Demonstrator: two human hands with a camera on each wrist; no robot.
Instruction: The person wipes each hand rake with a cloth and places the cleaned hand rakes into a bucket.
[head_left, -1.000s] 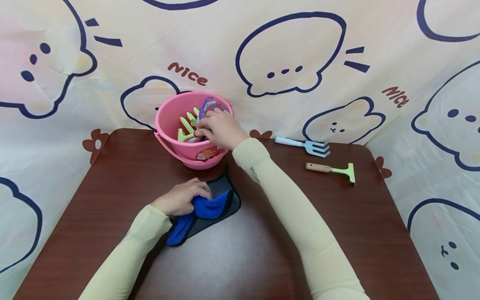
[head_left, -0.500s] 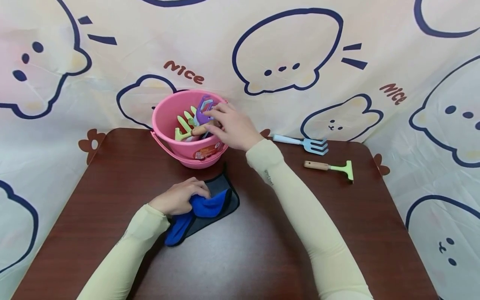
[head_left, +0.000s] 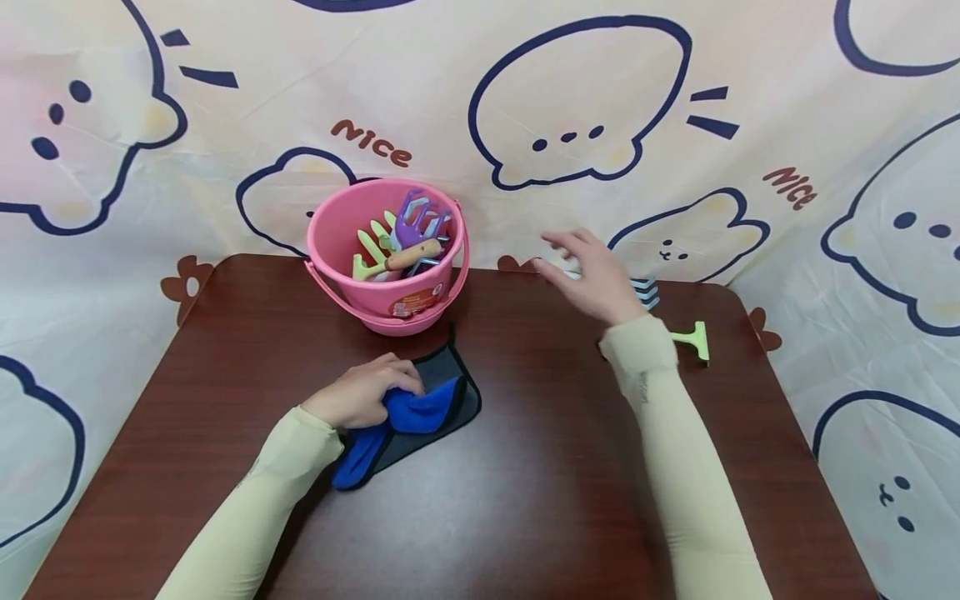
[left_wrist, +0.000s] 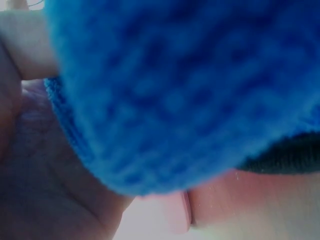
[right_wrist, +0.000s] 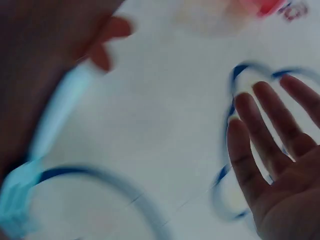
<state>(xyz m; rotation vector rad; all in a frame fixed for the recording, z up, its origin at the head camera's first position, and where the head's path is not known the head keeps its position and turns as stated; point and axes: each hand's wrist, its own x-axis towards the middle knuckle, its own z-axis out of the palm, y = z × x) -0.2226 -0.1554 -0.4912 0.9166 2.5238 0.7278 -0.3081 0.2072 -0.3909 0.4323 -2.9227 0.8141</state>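
My left hand (head_left: pixel 365 393) grips a bunched blue and grey cloth (head_left: pixel 426 412) on the table; its blue pile (left_wrist: pixel 180 100) fills much of the left wrist view. Nothing is in my right hand (head_left: pixel 596 277), which hovers with spread fingers over a light blue hand fork (head_left: pixel 645 292), hiding most of its handle. In the right wrist view the fork (right_wrist: pixel 55 125) appears blurred at the left. Past my right wrist shows the green head of a small rake-like tool (head_left: pixel 697 340), its wooden handle covered by the sleeve.
Behind the cloth stands a pink bucket (head_left: pixel 337 275) holding several toy garden tools, among them a purple hand fork (head_left: pixel 411 227) and a green tool with a wooden handle (head_left: pixel 412 254). A printed curtain (head_left: pixel 442 100) hangs behind the dark wooden table (head_left: pixel 510 500).
My right hand has let go of the wooden-handled green tool, leaving it in the bucket, and has moved right to above the blue fork. My left hand and the cloth have stayed put.
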